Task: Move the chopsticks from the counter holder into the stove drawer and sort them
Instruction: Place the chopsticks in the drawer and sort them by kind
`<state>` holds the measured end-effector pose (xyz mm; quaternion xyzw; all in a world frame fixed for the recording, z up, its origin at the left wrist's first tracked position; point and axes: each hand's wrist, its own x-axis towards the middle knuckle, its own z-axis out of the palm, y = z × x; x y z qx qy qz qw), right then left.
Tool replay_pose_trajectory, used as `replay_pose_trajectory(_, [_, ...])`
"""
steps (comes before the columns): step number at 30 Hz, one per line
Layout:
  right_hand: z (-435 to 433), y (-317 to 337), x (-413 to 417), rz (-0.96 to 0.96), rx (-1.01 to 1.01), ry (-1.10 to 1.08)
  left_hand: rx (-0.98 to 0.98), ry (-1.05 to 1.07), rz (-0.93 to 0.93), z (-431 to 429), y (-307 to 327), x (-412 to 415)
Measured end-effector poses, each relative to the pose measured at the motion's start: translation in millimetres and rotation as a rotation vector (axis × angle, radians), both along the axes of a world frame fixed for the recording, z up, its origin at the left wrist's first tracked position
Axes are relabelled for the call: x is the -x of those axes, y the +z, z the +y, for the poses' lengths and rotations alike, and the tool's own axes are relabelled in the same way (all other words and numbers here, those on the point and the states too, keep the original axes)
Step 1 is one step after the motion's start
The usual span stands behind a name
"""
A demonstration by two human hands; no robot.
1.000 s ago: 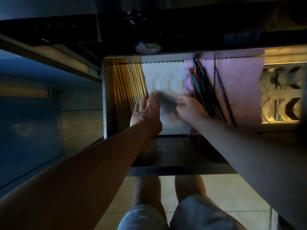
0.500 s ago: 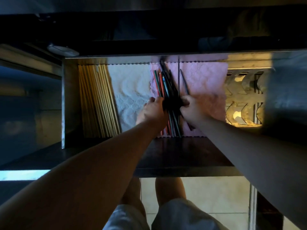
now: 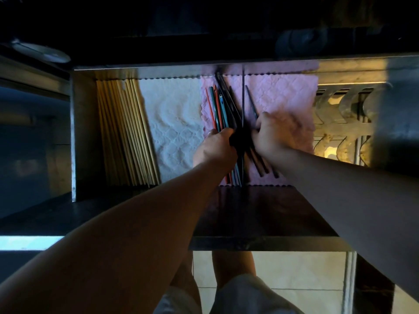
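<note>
Though askew, dark slender chopsticks (image 3: 224,107)

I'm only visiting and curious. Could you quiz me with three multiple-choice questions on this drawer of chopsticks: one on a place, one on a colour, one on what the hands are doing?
1. Where in the drawer do the pale wooden chopsticks lie?
A) far left
B) in the middle
C) far right

2. What colour is the cloth under the dark and coloured chopsticks?
A) white
B) pink
C) green

3. What are the hands doing?
A) hanging idle
B) both holding chopsticks
C) shutting the drawer

Answers:
1 A: they lie along the left wall.
2 B: the pink cloth lies beneath them.
3 B: the left hand and right hand each grip some of the dark and coloured chopsticks.
</note>
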<state>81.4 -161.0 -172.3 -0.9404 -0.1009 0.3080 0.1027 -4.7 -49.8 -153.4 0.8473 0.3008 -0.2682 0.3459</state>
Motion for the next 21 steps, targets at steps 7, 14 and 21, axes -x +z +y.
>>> replay_pose_trajectory(7, [-2.5, 5.7, -1.7, 0.027, -0.078, 0.011, -0.037, 0.016, 0.057, -7.7, -1.2, -15.1])
replay_pose_trajectory(14, [-9.2, 0.5, -7.5, -0.063, -0.068, 0.027, -0.119, 0.133, 0.146, -20.2, -5.8, -36.4])
replay_pose_trajectory(21, [-6.1, -0.9, -14.9, 0.045, -0.103, -0.084, -0.006, 0.263, 0.058, -19.1, -0.7, -28.6])
